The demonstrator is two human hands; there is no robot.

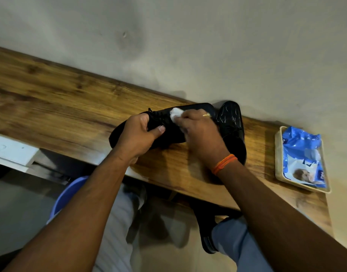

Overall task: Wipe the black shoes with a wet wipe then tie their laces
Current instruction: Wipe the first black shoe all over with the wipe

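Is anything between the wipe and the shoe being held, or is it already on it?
Nothing visible is in the way. The right hand pinches the wipe against the upper of the held shoe, which the left hand grips. The second shoe lies behind the right hand, clear of the wiping spot.

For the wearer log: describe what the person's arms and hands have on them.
Both forearms are bare, with no sleeves in view and no gloves. The right hand has a gold-coloured ring on one finger, and an orange thread band is wound several times round the right wrist. The left hand and its wrist show nothing worn.
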